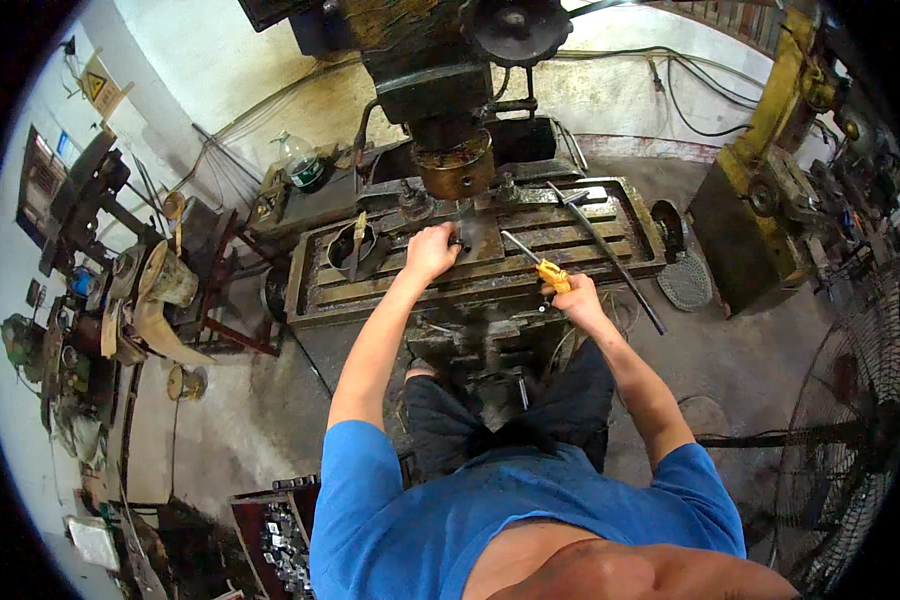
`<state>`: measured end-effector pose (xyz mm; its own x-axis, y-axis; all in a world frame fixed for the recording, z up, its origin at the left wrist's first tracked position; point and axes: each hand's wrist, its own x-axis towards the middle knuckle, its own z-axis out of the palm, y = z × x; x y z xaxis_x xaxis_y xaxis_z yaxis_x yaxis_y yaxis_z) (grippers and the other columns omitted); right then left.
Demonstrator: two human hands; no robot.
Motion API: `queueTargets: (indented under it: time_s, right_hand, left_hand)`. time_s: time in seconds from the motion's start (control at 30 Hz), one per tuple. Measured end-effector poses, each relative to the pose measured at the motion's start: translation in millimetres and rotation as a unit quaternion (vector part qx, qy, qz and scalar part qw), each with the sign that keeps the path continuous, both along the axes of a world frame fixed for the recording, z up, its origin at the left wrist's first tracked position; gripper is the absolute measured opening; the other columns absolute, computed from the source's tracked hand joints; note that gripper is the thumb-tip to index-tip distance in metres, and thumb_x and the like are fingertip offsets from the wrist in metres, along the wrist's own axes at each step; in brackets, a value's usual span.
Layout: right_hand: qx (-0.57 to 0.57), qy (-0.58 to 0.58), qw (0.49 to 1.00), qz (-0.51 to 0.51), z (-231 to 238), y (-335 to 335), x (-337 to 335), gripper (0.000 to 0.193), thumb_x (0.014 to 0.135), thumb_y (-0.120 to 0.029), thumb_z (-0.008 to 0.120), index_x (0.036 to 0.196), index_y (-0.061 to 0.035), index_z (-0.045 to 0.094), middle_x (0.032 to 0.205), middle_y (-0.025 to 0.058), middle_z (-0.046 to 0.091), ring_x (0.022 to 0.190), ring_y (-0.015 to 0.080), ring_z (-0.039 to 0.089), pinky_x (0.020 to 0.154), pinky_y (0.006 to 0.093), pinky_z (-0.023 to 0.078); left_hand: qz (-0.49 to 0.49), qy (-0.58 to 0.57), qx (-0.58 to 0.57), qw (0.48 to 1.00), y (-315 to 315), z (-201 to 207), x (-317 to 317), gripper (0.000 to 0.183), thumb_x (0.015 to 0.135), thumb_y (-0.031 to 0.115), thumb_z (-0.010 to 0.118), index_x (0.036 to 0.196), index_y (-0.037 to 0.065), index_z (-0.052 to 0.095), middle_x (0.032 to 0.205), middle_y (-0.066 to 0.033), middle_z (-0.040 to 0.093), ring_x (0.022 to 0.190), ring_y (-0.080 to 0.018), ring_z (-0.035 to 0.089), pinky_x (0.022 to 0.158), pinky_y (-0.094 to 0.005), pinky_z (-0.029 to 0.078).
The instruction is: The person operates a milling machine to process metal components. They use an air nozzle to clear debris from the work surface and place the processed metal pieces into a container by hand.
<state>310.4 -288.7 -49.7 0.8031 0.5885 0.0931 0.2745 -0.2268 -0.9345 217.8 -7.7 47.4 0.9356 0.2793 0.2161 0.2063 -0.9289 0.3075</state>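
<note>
I stand at a milling machine with a slotted table [610,215]. My left hand [432,250] rests on a small metal workpiece [470,240] on that table, fingers curled over its left edge. My right hand [575,297] is closed around the yellow handle of a screwdriver [535,262], whose steel shaft points up-left toward the workpiece. The machine's spindle head [457,165] hangs just above and behind the workpiece.
A long dark bar [610,260] lies diagonally across the table's right side. A round dish with a brush [355,248] sits at the table's left end. A yellow machine [770,180] stands right, a cage fan [850,420] at lower right, a cluttered bench [90,300] at left.
</note>
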Motion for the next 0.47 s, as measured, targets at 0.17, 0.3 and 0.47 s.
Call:
queueTargets:
  time_s: [0.17,0.3,0.47]
  right_hand:
    - [-0.259,-0.094,0.956,-0.102,27.8,-0.6,-26.9,0.03,0.061,-0.023,0.061,0.081,-0.0005,0.066,0.075,0.0226,0.061,0.073,0.0349,0.061,0.068,0.0387,0.048]
    - [-0.3,-0.091,0.945,-0.093,38.7,-15.4,-34.6,0.033,0.06,-0.023,0.06,0.085,-0.0016,0.066,0.081,0.0227,0.061,0.08,0.037,0.059,0.075,0.0405,0.047]
    - [-0.23,-0.073,0.969,-0.052,55.9,-44.1,-38.2,0.037,0.058,-0.02,0.057,0.09,-0.004,0.066,0.082,0.0215,0.062,0.083,0.035,0.06,0.078,0.0372,0.047]
  left_hand:
    - [-0.007,-0.033,0.052,0.998,4.8,-10.1,2.1,0.024,0.069,0.018,0.059,0.091,0.009,0.06,0.08,-0.0144,0.062,0.08,-0.0325,0.059,0.07,-0.0422,0.047]
    - [0.009,-0.04,0.035,0.999,0.2,-13.4,17.8,0.023,0.071,0.018,0.058,0.092,0.01,0.06,0.083,-0.015,0.062,0.081,-0.0322,0.058,0.072,-0.0417,0.047]
    - [0.01,-0.076,0.025,0.997,-4.2,-19.5,44.1,0.027,0.07,0.017,0.059,0.096,0.01,0.06,0.084,-0.0168,0.061,0.081,-0.0315,0.059,0.072,-0.0424,0.047]
